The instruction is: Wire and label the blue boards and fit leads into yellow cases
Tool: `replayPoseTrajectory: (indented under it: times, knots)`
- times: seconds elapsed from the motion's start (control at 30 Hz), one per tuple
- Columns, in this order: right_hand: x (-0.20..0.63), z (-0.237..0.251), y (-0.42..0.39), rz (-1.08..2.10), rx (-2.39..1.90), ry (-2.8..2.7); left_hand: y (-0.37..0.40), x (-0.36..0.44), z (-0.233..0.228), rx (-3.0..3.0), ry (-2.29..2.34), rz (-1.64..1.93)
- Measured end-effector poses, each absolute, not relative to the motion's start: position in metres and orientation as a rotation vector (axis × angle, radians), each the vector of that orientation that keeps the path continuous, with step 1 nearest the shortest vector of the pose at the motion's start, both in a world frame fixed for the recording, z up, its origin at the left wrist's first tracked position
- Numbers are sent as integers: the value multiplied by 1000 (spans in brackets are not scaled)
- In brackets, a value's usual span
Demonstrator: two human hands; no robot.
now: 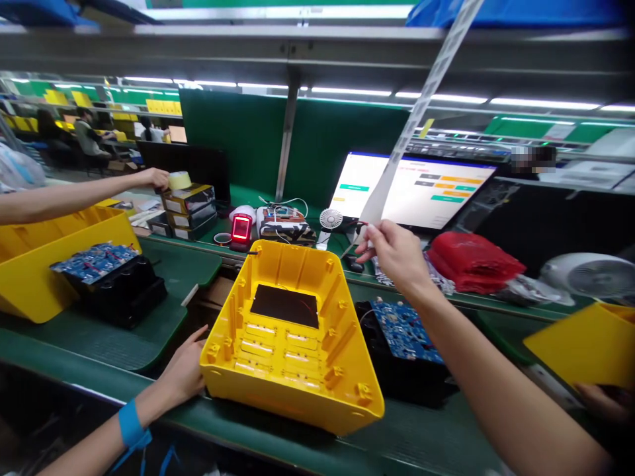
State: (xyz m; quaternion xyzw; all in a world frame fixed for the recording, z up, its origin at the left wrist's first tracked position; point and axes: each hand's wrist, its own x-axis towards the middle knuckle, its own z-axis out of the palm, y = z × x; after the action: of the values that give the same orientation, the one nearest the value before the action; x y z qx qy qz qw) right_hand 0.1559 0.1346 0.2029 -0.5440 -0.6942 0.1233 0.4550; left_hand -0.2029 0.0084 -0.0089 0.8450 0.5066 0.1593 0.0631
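While your left hand [184, 370] lies flat vs the yellow housing [292, 340] at the bench [149, 344] edge, your right hand [391, 254] pinching the label strip [421, 109] w/ fingers together could tear it.

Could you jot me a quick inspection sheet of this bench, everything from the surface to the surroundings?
Surface: green conveyor bench.
Job's things: open yellow housing; hanging label strip.
Clutter: blue circuit board on a black block, red bag, small fan, red-lit scanner.
Hands: left hand rests against the housing; right hand pinches the strip's end.
Cables: white wire behind the scanner.
Surroundings: lit monitor; a co-worker's hand holding tape.
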Motion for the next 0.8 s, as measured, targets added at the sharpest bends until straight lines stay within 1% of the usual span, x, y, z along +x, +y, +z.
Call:
replayPoseTrajectory:
  times: [0.17, 0.23, 0.33, 0.43, 0.53, 0.67, 0.8]
  knots:
    - [153, 189, 112, 193, -1408, -1864, 22, -179, 13, 2476, 1333, 467]
    - [154, 180, 105, 136, -1483, -1974, 38, -176, 29, 2402, 1330, 514]
    - [158, 163, 101, 114, -1593, -2164, 73, -169, 65, 2311, 1445, 771]
    - [163, 149, 101, 173, -1632, -2305, 114, -153, 105, 2238, 1484, 1073]
    - [167, 139, 102, 244, -1666, -2366, 151, -132, 129, 2228, 1397, 1124]
    - [176, 134, 100, 281, -1679, -2370, 185, -115, 135, 2147, 1303, 1072]
    - [186, 131, 98, 350, -1623, -2323, 197, -113, 124, 1926, 1231, 1077]
